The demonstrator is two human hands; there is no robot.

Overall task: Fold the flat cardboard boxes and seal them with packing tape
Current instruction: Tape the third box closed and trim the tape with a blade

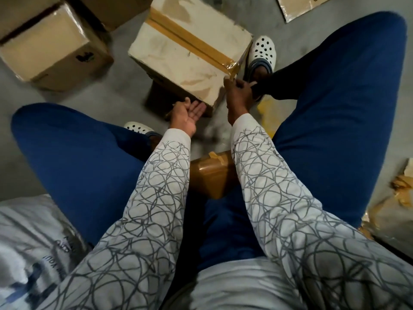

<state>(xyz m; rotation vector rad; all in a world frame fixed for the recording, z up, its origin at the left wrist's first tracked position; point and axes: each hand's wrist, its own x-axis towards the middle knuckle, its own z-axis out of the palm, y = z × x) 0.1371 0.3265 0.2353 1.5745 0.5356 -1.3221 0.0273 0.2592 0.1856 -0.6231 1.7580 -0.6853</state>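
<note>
Over at the far left, on the grey floor (125, 86), I'm seeing a closed box (53, 48) sitting well apart from the action. Coming across now: the left hand (185, 118) is palm-up, its fingers (199, 109) released and straight, tips touching the near lower corner of the taped box (178, 59), which stands on the floor between the person's knees. A brown tape strip (190, 39) runs along the seam on its top, right out to the right-hand edge. Lower down, between the two patterned sleeves, a tape roll (210, 173) sits between the thighs (brown, with a loose tab on top). Now the right hand (237, 92): fingers clenched, pinching the crinkled end of the tape strip just over the box's edge. Just beside that, a white clog (263, 50). Far right, I've got a flat cardboard sheet (299, 7) up top and torn scraps (402, 191) lower down.
</note>
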